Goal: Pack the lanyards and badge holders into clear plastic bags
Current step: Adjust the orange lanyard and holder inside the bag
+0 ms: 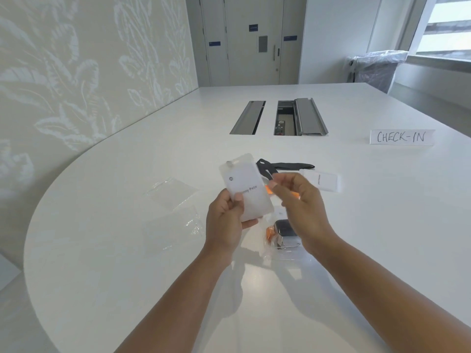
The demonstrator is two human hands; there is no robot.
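As left hand [226,220] grips badge holder [246,189] over white table [127,276], right hand [300,205] is blurred, grasp unclear.

This is an office meeting room set up as an event registration point. A large white table [127,250] with a rounded end has a closed cable hatch [248,117] and an open cable hatch [285,118] set flush in its top, and a handwritten card [402,136] reads CHECK-IN. A badge holder [246,189] with a printed name card and a black lanyard [285,165] fit that use, as do the leaf-patterned wall [76,72], the pale door [253,42] with small blue signs, the window [443,26] and the plastic-lined bin [374,70].
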